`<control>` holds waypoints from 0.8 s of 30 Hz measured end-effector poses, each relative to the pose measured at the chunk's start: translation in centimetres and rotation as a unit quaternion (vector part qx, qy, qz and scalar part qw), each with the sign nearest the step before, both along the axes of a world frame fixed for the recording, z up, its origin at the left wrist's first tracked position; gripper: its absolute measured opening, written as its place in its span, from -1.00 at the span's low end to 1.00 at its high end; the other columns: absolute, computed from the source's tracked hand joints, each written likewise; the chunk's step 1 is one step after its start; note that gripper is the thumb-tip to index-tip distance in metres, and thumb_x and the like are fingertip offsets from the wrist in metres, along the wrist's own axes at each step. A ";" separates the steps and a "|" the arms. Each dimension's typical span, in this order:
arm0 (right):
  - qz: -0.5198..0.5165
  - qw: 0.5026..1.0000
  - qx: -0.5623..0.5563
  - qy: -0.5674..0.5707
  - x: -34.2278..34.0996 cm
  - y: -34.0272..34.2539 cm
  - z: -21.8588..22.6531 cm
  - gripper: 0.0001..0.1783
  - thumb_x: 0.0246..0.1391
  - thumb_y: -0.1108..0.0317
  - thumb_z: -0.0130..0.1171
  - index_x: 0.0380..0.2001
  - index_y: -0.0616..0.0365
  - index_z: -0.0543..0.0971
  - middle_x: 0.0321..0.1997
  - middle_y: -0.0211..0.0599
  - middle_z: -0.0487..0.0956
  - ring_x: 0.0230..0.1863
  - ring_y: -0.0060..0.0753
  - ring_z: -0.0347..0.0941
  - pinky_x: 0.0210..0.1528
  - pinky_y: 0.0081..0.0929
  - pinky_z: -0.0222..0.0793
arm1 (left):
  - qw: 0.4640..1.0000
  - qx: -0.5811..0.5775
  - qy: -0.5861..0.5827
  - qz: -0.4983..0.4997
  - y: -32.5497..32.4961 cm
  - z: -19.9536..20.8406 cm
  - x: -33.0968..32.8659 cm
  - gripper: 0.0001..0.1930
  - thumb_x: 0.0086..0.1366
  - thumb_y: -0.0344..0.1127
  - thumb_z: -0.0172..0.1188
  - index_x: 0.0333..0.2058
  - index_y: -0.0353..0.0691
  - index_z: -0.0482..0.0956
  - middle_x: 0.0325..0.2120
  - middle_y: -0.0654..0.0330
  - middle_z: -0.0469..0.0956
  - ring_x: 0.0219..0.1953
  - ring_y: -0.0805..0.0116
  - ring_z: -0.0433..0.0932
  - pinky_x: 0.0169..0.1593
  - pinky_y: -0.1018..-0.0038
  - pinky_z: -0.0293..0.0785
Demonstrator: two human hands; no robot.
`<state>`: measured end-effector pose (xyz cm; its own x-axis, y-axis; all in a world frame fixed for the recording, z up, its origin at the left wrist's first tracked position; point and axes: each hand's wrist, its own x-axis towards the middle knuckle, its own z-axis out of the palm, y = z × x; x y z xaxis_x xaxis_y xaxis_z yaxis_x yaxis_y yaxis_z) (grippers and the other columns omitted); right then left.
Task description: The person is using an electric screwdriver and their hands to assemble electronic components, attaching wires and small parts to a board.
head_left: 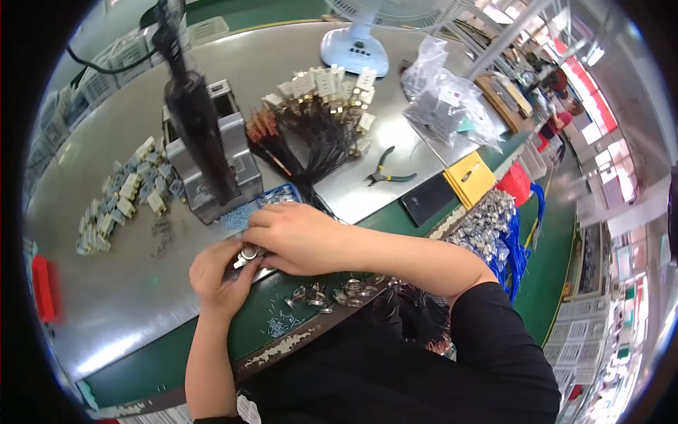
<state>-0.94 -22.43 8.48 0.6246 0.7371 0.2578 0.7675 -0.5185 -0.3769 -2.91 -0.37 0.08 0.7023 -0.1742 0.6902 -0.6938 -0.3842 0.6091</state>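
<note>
Close together above the front part of the bench, both my hands are closed around one small part. My left hand [216,274] pinches it between thumb and fingers, and my right hand [300,237] grips it from the other side. What shows of the small round metal part [248,252] is silvery; the fingers hide the rest. Just beyond the hands lie a pile of small blue pins [239,216] and a blue tray [279,194] of small metal pieces. Several metal ring-shaped parts [353,290] and scattered small screws or pins [281,325] lie nearer me.
A black upright tool [201,127] stands at a grey metal block [247,166]. Pale connector blocks [131,185] lie left, wired white ones [325,83] beyond. Pliers [387,173], a black slab [429,200], a yellow pad [470,180], plastic bags [448,106] and a fan [355,51] sit right.
</note>
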 end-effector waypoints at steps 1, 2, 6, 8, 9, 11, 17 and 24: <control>-0.010 1.000 0.000 -0.007 -0.3 -0.1 -0.1 -0.53 0.04 0.24 0.43 -0.01 0.23 0.61 -0.08 -0.14 0.61 0.02 0.01 0.57 0.11 -0.14 0.50 | 0.999 0.017 -0.034 -0.006 0.0 0.0 0.0 -0.60 -0.05 -0.49 0.59 -0.18 -0.29 0.69 -0.25 0.03 0.74 -0.25 0.08 0.73 -0.18 0.32 0.64; -0.019 1.000 0.007 -0.009 -0.5 -0.3 -0.3 -0.55 0.02 0.26 0.44 -0.05 0.23 0.62 -0.10 -0.16 0.61 0.02 -0.01 0.57 0.10 -0.14 0.50 | 0.997 0.033 -0.067 -0.011 -0.1 0.1 0.0 -0.59 -0.01 -0.54 0.57 -0.14 -0.31 0.68 -0.22 0.00 0.73 -0.23 0.09 0.73 -0.16 0.31 0.66; -0.062 0.997 0.008 -0.043 -0.6 -0.5 -1.4 -0.59 -0.05 0.30 0.45 -0.11 0.20 0.63 -0.14 -0.21 0.60 -0.01 -0.06 0.57 0.07 -0.17 0.49 | 1.000 -0.001 -0.022 0.014 -1.3 0.3 -0.4 -0.61 0.02 -0.54 0.55 -0.13 -0.32 0.68 -0.23 0.01 0.73 -0.21 0.13 0.73 -0.09 0.34 0.64; -0.073 0.996 0.009 -0.055 -0.6 0.0 -1.9 -0.60 -0.07 0.31 0.45 -0.13 0.19 0.63 -0.15 -0.21 0.60 -0.02 -0.07 0.57 0.06 -0.18 0.48 | 0.999 -0.001 0.029 0.042 -1.3 0.7 -1.1 -0.62 0.03 -0.53 0.55 -0.13 -0.32 0.68 -0.23 0.02 0.73 -0.20 0.15 0.73 -0.07 0.36 0.63; -0.078 0.995 0.013 -0.061 -0.7 0.4 -1.9 -0.62 -0.08 0.31 0.45 -0.15 0.18 0.63 -0.16 -0.22 0.60 -0.03 -0.08 0.57 0.05 -0.19 0.47 | 0.994 0.000 0.084 0.075 -1.0 1.0 -1.6 -0.63 0.04 -0.53 0.55 -0.14 -0.33 0.69 -0.23 0.03 0.74 -0.19 0.18 0.73 -0.05 0.38 0.61; -0.087 0.994 0.007 -0.062 -0.6 0.3 -1.7 -0.63 -0.07 0.31 0.45 -0.16 0.17 0.63 -0.16 -0.22 0.60 -0.04 -0.08 0.57 0.05 -0.20 0.46 | 0.993 0.009 0.078 0.084 -1.3 1.8 -1.7 -0.64 0.05 -0.52 0.55 -0.14 -0.33 0.69 -0.23 0.04 0.74 -0.19 0.21 0.73 -0.04 0.39 0.61; -0.086 0.995 0.034 -0.042 -0.5 0.2 -2.5 -0.57 -0.08 0.25 0.47 -0.12 0.13 0.62 -0.18 -0.21 0.58 -0.02 -0.06 0.56 0.04 -0.19 0.45 | 0.993 0.008 0.092 0.069 -1.1 2.3 -1.5 -0.66 0.05 -0.49 0.57 -0.18 -0.34 0.70 -0.28 0.07 0.75 -0.23 0.28 0.74 -0.10 0.42 0.62; 0.083 0.946 0.146 -0.276 2.8 -4.1 -2.0 -0.65 -0.07 0.30 0.42 -0.16 0.11 0.64 -0.19 -0.36 0.65 -0.19 -0.29 0.60 -0.12 -0.31 0.49 | 1.000 -0.011 0.016 0.013 -1.4 3.1 -2.0 -0.51 0.02 -0.13 0.65 -0.17 -0.28 0.67 -0.40 0.11 0.71 -0.37 0.16 0.72 -0.31 0.38 0.60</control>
<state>1.85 -26.52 6.49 0.2172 0.6602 0.7190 0.9508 -0.3099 -0.0027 -4.88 -1.79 3.19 0.7278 -0.1400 0.6713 -0.6640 -0.3884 0.6389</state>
